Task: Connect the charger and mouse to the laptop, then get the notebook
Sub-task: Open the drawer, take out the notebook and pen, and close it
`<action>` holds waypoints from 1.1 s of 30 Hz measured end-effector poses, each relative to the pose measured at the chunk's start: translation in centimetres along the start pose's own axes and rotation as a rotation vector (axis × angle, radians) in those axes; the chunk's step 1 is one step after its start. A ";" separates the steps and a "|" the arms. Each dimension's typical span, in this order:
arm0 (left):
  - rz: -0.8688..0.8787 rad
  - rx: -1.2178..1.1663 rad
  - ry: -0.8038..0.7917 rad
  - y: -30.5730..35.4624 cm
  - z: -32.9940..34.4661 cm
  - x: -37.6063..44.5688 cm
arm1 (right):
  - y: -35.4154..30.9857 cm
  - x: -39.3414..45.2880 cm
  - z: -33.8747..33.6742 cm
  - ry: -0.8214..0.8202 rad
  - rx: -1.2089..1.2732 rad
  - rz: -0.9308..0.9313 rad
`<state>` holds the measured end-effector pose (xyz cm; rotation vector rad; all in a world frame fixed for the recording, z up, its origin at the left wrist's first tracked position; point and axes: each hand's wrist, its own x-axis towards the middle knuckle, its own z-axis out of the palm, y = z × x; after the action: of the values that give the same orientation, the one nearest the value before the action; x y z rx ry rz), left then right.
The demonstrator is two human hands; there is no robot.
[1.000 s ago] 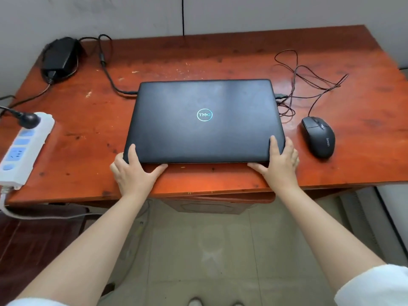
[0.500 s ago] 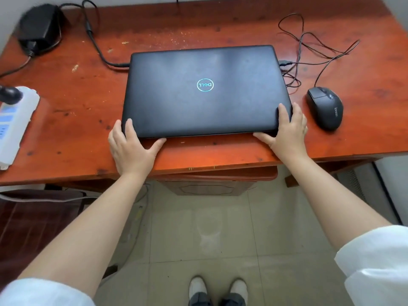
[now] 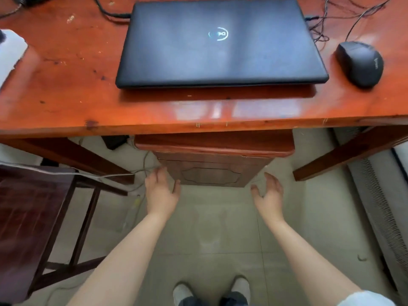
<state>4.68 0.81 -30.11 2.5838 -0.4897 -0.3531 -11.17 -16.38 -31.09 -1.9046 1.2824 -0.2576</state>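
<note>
The closed black laptop [image 3: 218,43] lies on the red-brown desk [image 3: 66,102]. A charger cable [image 3: 110,13] runs into its left side and a thin mouse cable [image 3: 318,18] meets its right side. The black mouse [image 3: 359,64] rests to the right of the laptop. Below the desk edge, my left hand [image 3: 160,192] and my right hand [image 3: 268,193] hang open, either side of the wooden drawer unit [image 3: 212,171] under the desk. Neither hand touches anything. No notebook is visible.
A white power strip [image 3: 10,51] sits at the desk's left edge. A dark wooden chair [image 3: 33,217] stands at the lower left, with white cables on the floor beside it. A metal grille [image 3: 379,206] runs along the right. My shoes [image 3: 212,292] are on the tiled floor.
Both hands have left the laptop's front corners and dropped below the desk edge towards the drawer unit. The view has tilted downward.
</note>
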 end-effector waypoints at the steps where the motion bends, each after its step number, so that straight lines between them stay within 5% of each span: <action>1: -0.105 -0.091 0.007 -0.7 1.2 1.0 | 0.5 1.0 0.8 0.021 0.060 0.049; 5: -0.118 -0.340 0.126 -3.0 5.3 4.9 | 2.0 4.8 4.2 0.178 0.362 -0.067; 11: 0.072 -0.877 0.611 -2.7 7.3 10.1 | 1.1 9.6 6.7 0.539 0.838 -0.060; 17: -0.161 -1.412 0.576 -0.8 6.1 11.5 | -0.1 11.7 6.9 0.572 0.741 0.123; 29: -0.093 -1.418 0.629 -0.1 6.8 8.4 | 1.2 11.5 4.9 0.500 0.694 0.068; 33: -0.019 -1.081 0.606 -1.4 7.7 7.9 | 2.6 10.6 4.6 0.419 0.662 -0.060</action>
<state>9.67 -4.35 -38.61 1.5115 -0.0078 0.1551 -5.40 -23.45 -38.68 -1.3497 1.1962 -1.0207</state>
